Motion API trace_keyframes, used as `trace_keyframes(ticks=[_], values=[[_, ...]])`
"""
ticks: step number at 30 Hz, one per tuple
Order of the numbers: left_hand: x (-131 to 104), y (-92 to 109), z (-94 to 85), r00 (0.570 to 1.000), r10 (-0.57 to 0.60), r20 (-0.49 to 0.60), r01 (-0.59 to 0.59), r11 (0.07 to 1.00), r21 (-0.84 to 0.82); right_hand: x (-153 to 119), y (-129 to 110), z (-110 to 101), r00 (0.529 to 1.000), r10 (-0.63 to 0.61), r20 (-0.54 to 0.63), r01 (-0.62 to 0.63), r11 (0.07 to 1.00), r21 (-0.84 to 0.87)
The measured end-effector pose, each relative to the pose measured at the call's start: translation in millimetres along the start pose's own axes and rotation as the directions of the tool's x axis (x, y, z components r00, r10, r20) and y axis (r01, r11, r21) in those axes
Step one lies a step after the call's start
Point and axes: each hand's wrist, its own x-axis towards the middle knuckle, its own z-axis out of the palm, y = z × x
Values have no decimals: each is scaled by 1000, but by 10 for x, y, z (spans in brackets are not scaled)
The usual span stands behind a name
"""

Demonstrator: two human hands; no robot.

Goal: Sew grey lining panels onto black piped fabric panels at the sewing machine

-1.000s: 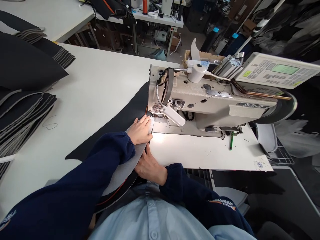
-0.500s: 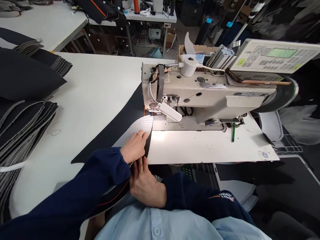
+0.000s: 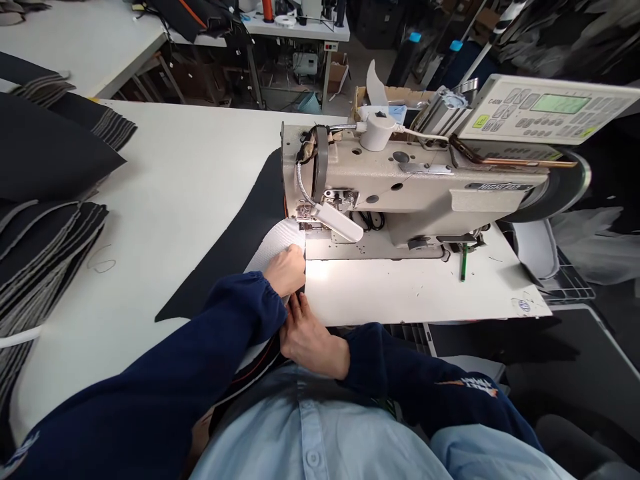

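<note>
Your left hand (image 3: 285, 270) presses flat, fingers together, on the soft, limp grey mesh panel (image 3: 274, 244) at the sewing machine (image 3: 400, 193) foot, while your right hand (image 3: 310, 337), fingers extended, steadies its near edge.

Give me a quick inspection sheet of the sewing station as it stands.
Surface: white table, lit patch beside the needle.
Job's things: grey mesh panel on black fabric, fed under the sewing machine.
Clutter: stacked black pieces at the left edge.
Hands: left hand flat on the mesh; right hand at the table edge on the fabric.
Cables: white lead across the machine top.
Surroundings: control panel, further benches behind.
</note>
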Motion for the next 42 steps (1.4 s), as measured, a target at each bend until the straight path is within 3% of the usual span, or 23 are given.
trace_keyframes(ticks=[5, 11, 14, 21, 27, 36, 42], values=[[84, 9, -65, 1000, 0, 1, 0, 1000, -1, 31, 148, 40, 999, -12, -51, 11, 1000, -12], [-81, -26, -60, 997, 65, 52, -65, 998, -1, 87, 312, 119, 999, -21, -33, 20, 999, -29], [-79, -40, -33, 998, 58, 32, -59, 998, 6, 107, 279, 101, 1000, 17, -18, -18, 999, -49], [51, -65, -76, 999, 35, -22, -34, 999, 19, 88, -40, 81, 999, 39, -34, -41, 997, -61], [-100, -100, -83, 994, 102, 48, -104, 994, 42, 192, 101, 152, 998, 48, -38, -48, 999, 3], [71, -101, -29, 996, 81, -48, -76, 994, 83, 269, 25, 112, 994, 108, -14, -107, 994, 29], [7, -121, -27, 997, 74, -12, -73, 995, 63, 317, 188, 197, 997, 71, -15, -69, 993, 98]])
